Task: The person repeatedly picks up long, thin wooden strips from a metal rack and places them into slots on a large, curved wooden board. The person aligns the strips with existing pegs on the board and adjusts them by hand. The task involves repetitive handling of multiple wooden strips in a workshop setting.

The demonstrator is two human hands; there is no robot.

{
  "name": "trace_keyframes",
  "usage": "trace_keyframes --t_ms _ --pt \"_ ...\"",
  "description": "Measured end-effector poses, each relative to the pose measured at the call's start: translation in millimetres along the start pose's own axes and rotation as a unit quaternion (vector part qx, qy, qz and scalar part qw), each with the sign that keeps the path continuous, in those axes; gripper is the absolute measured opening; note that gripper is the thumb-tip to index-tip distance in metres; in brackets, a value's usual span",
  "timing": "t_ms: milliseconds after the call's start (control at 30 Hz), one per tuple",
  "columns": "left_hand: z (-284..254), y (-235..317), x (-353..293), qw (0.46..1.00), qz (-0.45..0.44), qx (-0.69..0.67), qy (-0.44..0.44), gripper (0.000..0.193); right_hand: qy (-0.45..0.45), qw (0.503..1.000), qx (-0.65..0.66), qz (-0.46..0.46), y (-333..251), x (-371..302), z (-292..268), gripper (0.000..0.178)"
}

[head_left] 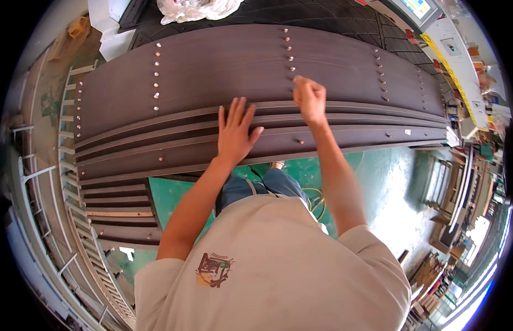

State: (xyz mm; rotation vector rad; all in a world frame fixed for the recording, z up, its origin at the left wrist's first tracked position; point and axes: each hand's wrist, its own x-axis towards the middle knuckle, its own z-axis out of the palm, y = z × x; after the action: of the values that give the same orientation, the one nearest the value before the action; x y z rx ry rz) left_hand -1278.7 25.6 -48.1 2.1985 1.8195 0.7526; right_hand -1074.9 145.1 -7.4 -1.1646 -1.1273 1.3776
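Observation:
A wide dark brown panel [223, 71] lies across in front of me, with rows of short light wooden dowels [156, 74] standing up from it. My left hand [234, 132] rests with fingers spread at the panel's near edge, over the stacked brown boards [185, 135]. My right hand [310, 102] is closed like a fist, thumb and finger side at the near end of the middle dowel row [290, 58]. Whatever its fingers hold, if anything, is hidden. Single dowels or pegs also show on the nearest board [234, 148].
Behind the panel is a black machine bed [339, 27] with a crumpled plastic bag [198, 8]. A white control cabinet with a screen [416, 8] stands far right. More brown boards [121, 201] are stacked lower left, beside a white roller rail [69, 160]. The floor [372, 171] is green.

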Motion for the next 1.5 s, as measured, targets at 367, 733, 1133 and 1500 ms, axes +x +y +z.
trace_keyframes --t_ms 367,733,1133,1500 --pt "40.7 51.0 23.6 0.989 -0.009 0.143 -0.041 0.054 -0.043 0.999 0.008 -0.007 -5.8 -5.8 -142.0 0.041" --pt "201.4 290.9 151.3 0.983 0.160 -0.032 -0.080 0.060 0.168 0.984 0.012 -0.052 -49.6 46.6 -427.3 0.045" --pt "257.9 370.5 188.9 0.983 0.112 0.074 -0.125 0.060 0.023 0.999 0.012 -0.027 -32.1 70.0 -481.3 0.039" --pt "316.8 447.6 220.2 0.981 0.147 0.048 -0.116 0.057 0.193 0.981 0.014 -0.004 -43.5 84.3 -768.5 0.041"
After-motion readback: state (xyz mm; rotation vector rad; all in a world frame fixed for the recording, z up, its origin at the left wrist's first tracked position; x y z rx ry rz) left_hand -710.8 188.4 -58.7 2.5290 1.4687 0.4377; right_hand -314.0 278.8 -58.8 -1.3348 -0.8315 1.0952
